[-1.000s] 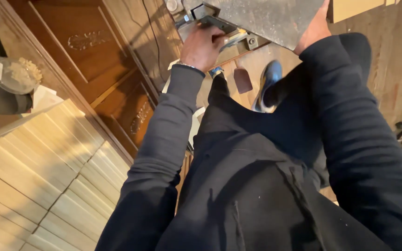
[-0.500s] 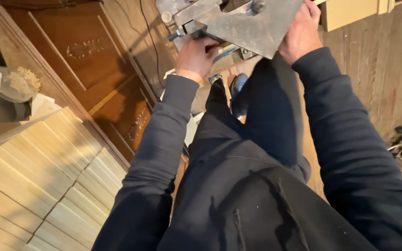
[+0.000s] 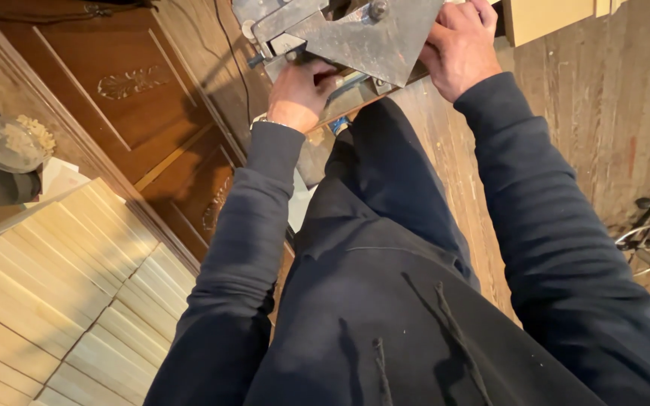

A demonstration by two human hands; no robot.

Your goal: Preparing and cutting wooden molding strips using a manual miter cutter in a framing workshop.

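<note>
Hands grip a heavy metal tool [image 3: 355, 34]: left hand [image 3: 299, 94] curled underneath, right hand [image 3: 457, 49] clamped on its edge; slipping, it probably strikes the legs.

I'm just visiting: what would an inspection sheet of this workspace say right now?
Surface: worn wooden plank floor.
Job's things: grey metal tool with a flat plate, held at both sides.
Clutter: stacked pale wooden strips; clear dish of pale bits.
Hands: left hand grips the tool's underside; right hand grips its right edge.
Cables: dark cord along the carved wooden panel.
Surroundings: metal ring stand on the floor at right.
</note>
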